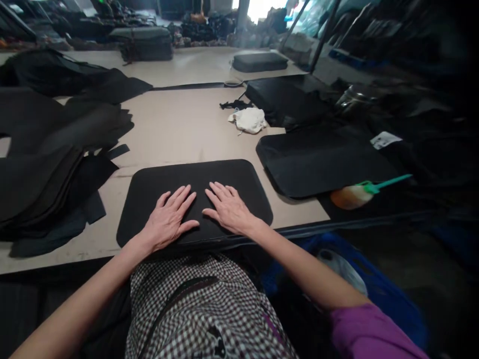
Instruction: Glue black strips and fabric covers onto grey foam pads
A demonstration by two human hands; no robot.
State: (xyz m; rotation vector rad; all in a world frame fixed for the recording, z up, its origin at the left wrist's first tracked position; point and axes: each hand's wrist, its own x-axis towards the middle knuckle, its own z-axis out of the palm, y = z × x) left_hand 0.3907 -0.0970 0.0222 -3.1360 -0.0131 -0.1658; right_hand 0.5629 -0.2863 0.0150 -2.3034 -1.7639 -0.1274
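A black panel [198,174] with rounded corners lies flat at the table's front edge, before my body. My left hand [170,217] rests palm down on its left half, fingers stretched out and thumb pointing inward. On the right half lies my right hand [229,207], also flat with the fingers extended. Both hands touch the panel's top and hold nothing. To the right, apart from this panel, sits a pile of similar black panels [314,159].
Stacked black sheets [41,164] cover the table's left side. A white cloth [248,120] lies beyond the panel. At the right front is a squeeze bottle [352,196] with a green nozzle. A blue crate [374,284] stands below the edge. Farther back is another black stack [260,62].
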